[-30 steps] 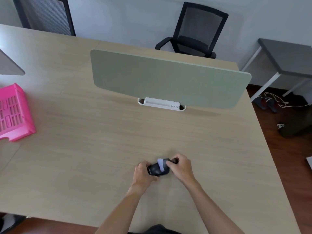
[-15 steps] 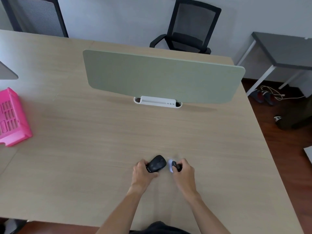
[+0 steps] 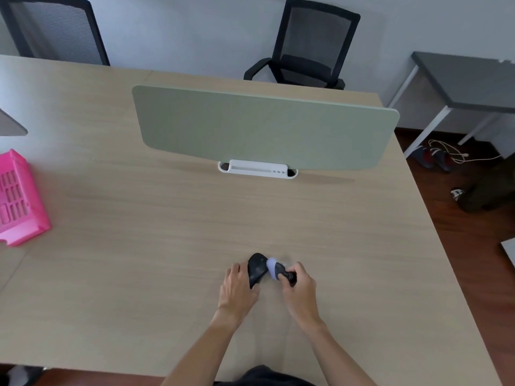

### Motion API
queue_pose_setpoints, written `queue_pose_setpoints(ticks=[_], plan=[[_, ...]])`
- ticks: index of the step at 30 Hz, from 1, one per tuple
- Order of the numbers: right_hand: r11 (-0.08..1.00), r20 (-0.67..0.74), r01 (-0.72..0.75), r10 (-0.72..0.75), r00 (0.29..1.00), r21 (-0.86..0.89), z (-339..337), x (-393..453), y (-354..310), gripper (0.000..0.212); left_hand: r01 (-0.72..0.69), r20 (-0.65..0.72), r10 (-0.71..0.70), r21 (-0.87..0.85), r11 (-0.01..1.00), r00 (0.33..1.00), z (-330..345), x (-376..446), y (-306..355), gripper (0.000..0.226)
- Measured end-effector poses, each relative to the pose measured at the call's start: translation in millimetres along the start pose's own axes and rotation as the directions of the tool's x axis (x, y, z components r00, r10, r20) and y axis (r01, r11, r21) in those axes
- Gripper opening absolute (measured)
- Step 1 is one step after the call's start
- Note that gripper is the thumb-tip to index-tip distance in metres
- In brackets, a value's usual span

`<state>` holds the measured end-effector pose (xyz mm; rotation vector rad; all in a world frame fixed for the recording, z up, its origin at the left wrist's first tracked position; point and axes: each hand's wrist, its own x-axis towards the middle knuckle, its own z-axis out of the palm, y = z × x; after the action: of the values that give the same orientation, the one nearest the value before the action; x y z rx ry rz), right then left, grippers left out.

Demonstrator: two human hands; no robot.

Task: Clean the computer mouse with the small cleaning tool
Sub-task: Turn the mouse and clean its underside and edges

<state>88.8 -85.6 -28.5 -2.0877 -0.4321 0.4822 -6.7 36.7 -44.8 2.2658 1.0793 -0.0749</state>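
Observation:
A black computer mouse (image 3: 257,268) is held tilted on its side near the front of the wooden desk (image 3: 139,246). My left hand (image 3: 237,288) grips it from the left and below. My right hand (image 3: 301,291) holds a small cleaning tool (image 3: 277,271) with a dark handle and a pale lilac head. The lilac head touches the right side of the mouse. Part of the handle is hidden inside my right fingers.
A green divider panel (image 3: 264,126) stands across the desk on a white base (image 3: 257,169). A pink plastic basket (image 3: 19,199) sits at the left edge. Two black office chairs (image 3: 309,45) stand behind the desk. A grey side table (image 3: 468,79), shoes and cables are at the right.
The mouse has been tipped up from lying flat onto its side. The tool's lilac head, beside the mouse half a second ago, has come back against it.

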Motion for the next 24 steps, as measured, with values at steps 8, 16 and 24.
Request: queue_pose_setpoints(ticks=[8,16,24], plan=[[0.998,0.066,-0.04,0.043,0.997,-0.043,14,1,-5,0.025,0.037,0.083,-0.034,-0.04,0.998,0.996,-12,7,-5,0.077],[0.996,0.076,0.087,-0.086,0.993,-0.006,10,-8,-6,0.026,-0.209,0.133,0.177,0.286,0.935,0.975,-5,-1,-14,0.063],[0.999,-0.014,-0.033,0.032,0.999,-0.017,2,-4,-10,0.024,-0.192,0.253,0.156,0.124,0.974,0.955,-22,5,-12,0.084]])
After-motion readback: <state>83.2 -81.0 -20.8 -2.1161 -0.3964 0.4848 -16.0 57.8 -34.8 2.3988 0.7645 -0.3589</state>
